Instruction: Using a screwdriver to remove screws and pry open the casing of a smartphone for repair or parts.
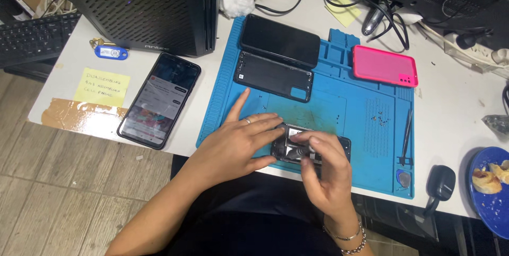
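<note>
White and crowded, the surface [466,107] carries a blue work mat [350,102] at its centre, where a person bends over an opened phone [339,147] lying at the mat's near edge, at six o'clock. The left hand [236,144] lies flat on the mat and steadies the phone's left end, fingers spread, index pointing to twelve o'clock, a ring on one finger. The right hand [323,168] is closed around a small dark tool [298,152] pressed into the phone's interior; its tip and the parts beneath are hidden by the fingers. Most of the phone is covered by both hands, so its state is hard to make out.

At twelve o'clock on the mat lie a dark phone screen [281,38] and, just below it, a black back cover [273,75]. At two o'clock rests a pink phone case [384,65]. Tweezers [406,131] lie at three o'clock, with tiny screws [379,118] beside them, too small to count. Off the mat, at nine o'clock, a lit phone [159,99] lies near a yellow note [102,87]. A black computer tower [143,6] is cut off at the top edge, and a blue plate [490,203] with food is cut off at four o'clock.
</note>
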